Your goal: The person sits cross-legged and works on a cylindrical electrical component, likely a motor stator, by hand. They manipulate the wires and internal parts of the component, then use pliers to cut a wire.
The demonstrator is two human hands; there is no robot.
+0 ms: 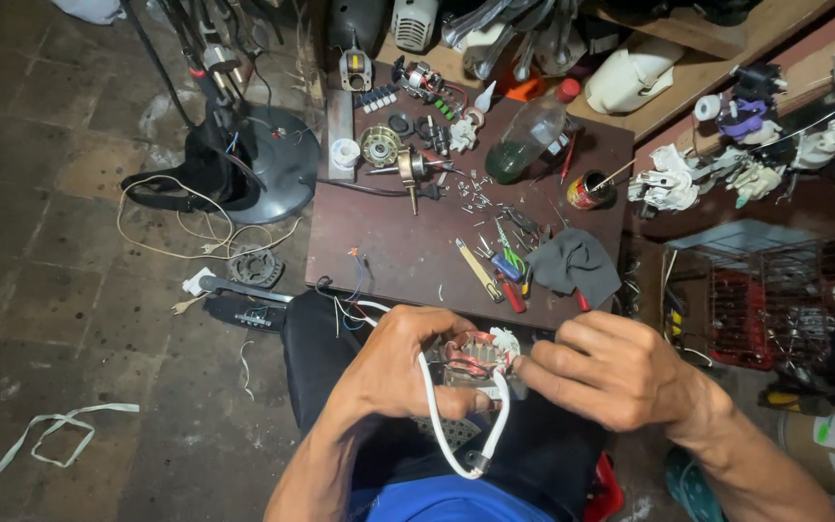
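My left hand [400, 367] grips a small motor stator [474, 356] with copper-red windings, held over my lap. My right hand [611, 372] pinches the stator's right side with fingertips. A white cord [456, 440] loops down from the stator below my hands. Thin blue and white wires [352, 295] trail off the low brown table [388, 242] toward my left hand.
On the table lie a motor rotor with shaft [408, 169], a plastic bottle [526, 135], a small can [587, 190], pliers and screwdrivers [504, 266], a grey cloth [577, 263] and scattered screws. A fan base [263, 164] with cords stands on the floor at left. Cluttered shelves and a wire basket [775, 300] sit at right.
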